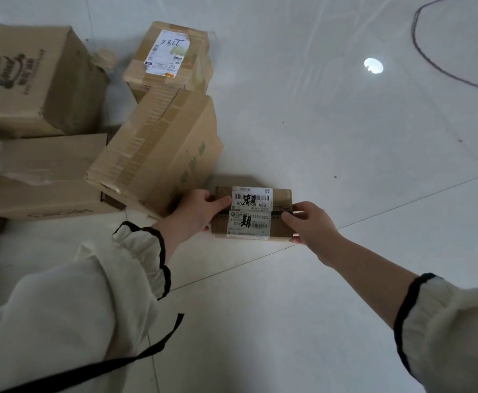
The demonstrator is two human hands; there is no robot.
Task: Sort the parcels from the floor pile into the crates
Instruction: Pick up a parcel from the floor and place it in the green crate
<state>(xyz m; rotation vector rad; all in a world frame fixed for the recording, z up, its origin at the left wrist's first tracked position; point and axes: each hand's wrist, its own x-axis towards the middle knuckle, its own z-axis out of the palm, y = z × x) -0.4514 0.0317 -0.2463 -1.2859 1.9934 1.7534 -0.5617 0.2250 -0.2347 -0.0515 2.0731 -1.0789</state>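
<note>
A small brown cardboard parcel (281, 222) with a white shipping label and black handwriting sits low over the pale tiled floor, right of the pile. My left hand (195, 212) grips its left end, thumb on top. My right hand (311, 225) grips its right end, fingers curled round the edge. Whether the parcel touches the floor cannot be told. The pile of several cardboard parcels lies to the left: a large taped box (158, 148) nearest, a labelled box (169, 55) behind it, and a printed box (33, 80) at far left.
A flat carton (48, 177) lies at the pile's lower left. A dark cable (430, 66) curves across the floor at the upper right beside a bright light reflection (373, 65). Open tiled floor spreads right and toward me. No crate is in view.
</note>
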